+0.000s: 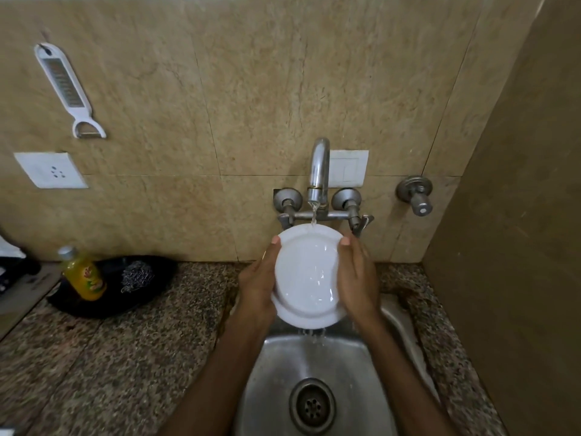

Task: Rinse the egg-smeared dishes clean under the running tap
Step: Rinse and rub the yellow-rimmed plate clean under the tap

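Observation:
I hold a white plate (306,275) tilted up under the chrome tap (319,171). A thin stream of water (313,215) lands on the plate's top rim and runs off its lower edge into the steel sink (276,372). My left hand (259,284) grips the plate's left edge, thumb on the rim. My right hand (358,275) grips the right edge the same way. The plate's face looks white and wet, with no smear visible.
A yellow dish-soap bottle (83,275) and a steel scrubber (136,276) lie on a black tray (113,305) on the granite counter at left. A white grater-peeler (66,89) hangs on the tiled wall. A brown wall (518,215) closes in on the right.

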